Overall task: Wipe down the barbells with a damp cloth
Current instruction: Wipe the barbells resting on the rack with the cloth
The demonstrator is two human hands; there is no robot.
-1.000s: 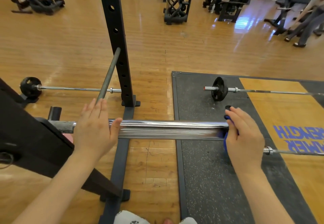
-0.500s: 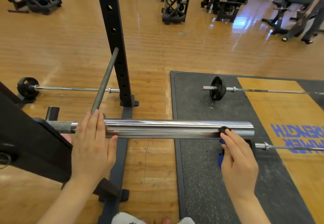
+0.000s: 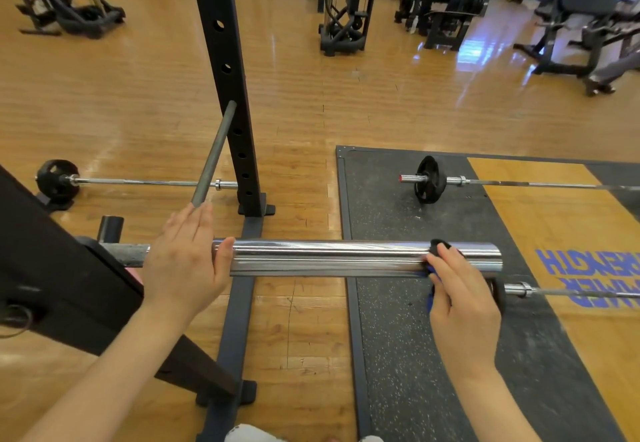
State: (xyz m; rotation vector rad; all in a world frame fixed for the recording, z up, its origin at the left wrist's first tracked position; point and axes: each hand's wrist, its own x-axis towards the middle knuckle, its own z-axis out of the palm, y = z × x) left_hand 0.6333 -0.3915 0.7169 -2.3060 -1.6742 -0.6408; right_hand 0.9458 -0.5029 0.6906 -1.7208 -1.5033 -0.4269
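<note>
Chrome barbell sleeve (image 3: 346, 257) lies level across my front, racked at its left end on the black stand (image 3: 62, 268), its free end over the rubber mat (image 3: 398, 337). My left hand (image 3: 187, 261) rests flat on the sleeve's left part, fingers straight, thumb against the chrome. My right hand (image 3: 460, 296) pinches the blue cloth (image 3: 432, 294) against the sleeve near its right end, fingers curled over it. Two more barbells (image 3: 502, 182) lie on the floor beyond.

My right hand (image 3: 464, 306) now sits inward from the sleeve's end, where it was a second ago. The blue cloth (image 3: 431, 294) hangs below my fingers, and bare chrome sleeve (image 3: 329, 256) shows beyond them.
</note>
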